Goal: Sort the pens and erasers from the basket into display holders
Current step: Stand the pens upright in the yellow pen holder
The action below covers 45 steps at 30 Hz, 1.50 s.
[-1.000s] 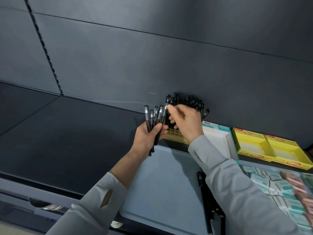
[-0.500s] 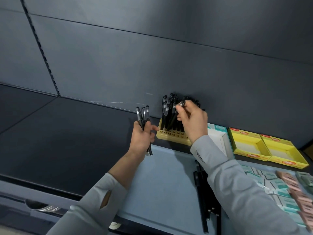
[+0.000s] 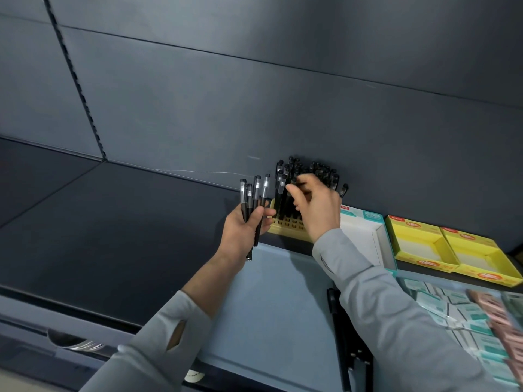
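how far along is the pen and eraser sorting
Done: many black pens stand in the yellow pen holder. In hand: left hand grips four pens, right hand pinches a pen at the holder. Left: loose pens and packaged erasers in the basket; yellow display boxes empty.

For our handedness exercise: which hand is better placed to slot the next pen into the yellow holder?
Probably right: the right hand is at the holder; the left hand grips four pens beside it.
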Tool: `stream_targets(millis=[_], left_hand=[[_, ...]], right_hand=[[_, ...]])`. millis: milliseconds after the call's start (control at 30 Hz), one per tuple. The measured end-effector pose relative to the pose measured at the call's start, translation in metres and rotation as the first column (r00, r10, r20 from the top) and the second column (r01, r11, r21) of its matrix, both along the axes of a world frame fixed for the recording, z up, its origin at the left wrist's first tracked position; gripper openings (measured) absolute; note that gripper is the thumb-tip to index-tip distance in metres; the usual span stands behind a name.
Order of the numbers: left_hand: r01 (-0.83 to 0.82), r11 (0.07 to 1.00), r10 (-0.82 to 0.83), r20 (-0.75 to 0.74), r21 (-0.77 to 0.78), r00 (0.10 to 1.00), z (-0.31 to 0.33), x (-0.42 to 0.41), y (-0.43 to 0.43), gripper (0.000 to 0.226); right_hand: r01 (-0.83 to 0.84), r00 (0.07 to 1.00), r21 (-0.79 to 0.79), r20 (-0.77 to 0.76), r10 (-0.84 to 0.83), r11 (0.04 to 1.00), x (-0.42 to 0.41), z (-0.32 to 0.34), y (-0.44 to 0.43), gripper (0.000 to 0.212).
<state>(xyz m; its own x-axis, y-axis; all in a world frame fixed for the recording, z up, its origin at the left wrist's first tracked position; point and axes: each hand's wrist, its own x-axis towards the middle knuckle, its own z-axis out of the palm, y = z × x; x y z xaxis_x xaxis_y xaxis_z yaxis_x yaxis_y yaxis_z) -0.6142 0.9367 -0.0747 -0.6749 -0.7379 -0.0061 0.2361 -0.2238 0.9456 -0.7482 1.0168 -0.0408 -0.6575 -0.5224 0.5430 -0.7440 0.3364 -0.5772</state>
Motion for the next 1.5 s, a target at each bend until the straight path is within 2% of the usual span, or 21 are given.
stream_targets(millis=[67,167,267,367,500,600,700,800,967,1167,1300,1400,1500], left_hand=[[0.000,1.000,0.000,0.000,-0.016,1.000,0.001,-0.002,0.002,0.012],[0.020,0.999,-0.020,0.001,-0.043,1.000,0.002,-0.006,0.007,0.010],[0.052,0.993,-0.047,0.054,-0.107,0.997,0.004,-0.009,0.012,0.012],[0.067,0.986,-0.053,0.096,-0.151,0.994,0.001,-0.010,0.013,0.014],[-0.004,0.998,0.009,0.082,-0.069,0.997,0.000,-0.007,0.007,0.020],[-0.048,0.997,0.053,0.089,-0.059,0.995,-0.001,-0.005,0.005,0.018],[-0.047,0.999,0.049,0.106,-0.019,0.993,0.000,-0.005,0.005,0.001],[-0.050,0.998,0.048,0.089,0.023,0.995,0.002,-0.005,0.005,0.014],[-0.055,0.998,0.057,0.052,-0.036,0.997,0.000,-0.004,0.005,0.012],[-0.028,1.000,0.028,0.030,-0.009,0.999,-0.001,-0.006,0.006,0.019],[0.007,0.998,-0.006,0.019,-0.064,1.000,0.001,-0.008,0.010,0.018],[0.048,0.993,-0.047,0.006,-0.108,0.999,0.004,-0.010,0.014,0.018],[0.101,0.981,-0.101,0.012,-0.164,0.995,0.005,-0.012,0.018,0.018]], right_hand=[[0.039,0.996,-0.093,-0.076,-0.047,0.995,0.007,0.007,0.005,0.022],[-0.069,0.995,-0.130,-0.085,0.058,0.989,0.019,0.016,0.008,0.021],[-0.185,0.979,-0.062,0.072,0.189,0.981,0.022,0.018,0.008,0.018],[-0.195,0.956,-0.118,0.197,0.215,0.974,0.014,0.016,0.012,0.015],[-0.033,0.990,-0.166,0.128,0.055,0.986,-0.005,0.015,0.022,0.017],[0.037,0.999,-0.117,0.036,-0.033,0.992,-0.011,0.013,0.027,0.021],[0.033,0.999,-0.050,-0.024,-0.035,0.998,-0.009,0.007,0.025,0.021],[0.006,1.000,-0.055,0.011,-0.005,0.998,-0.006,0.005,0.021,0.021],[-0.016,1.000,0.016,-0.009,0.016,1.000,-0.005,-0.002,0.014,0.018],[0.029,1.000,0.070,-0.011,-0.029,0.997,-0.007,-0.003,0.008,0.019],[0.026,0.998,0.031,-0.053,-0.025,0.999,-0.005,0.003,0.011,0.019],[0.023,0.994,-0.107,-0.107,-0.035,0.994,0.006,0.013,0.018,0.024],[-0.064,0.996,-0.144,-0.069,0.054,0.988,0.017,0.020,0.019,0.021]])
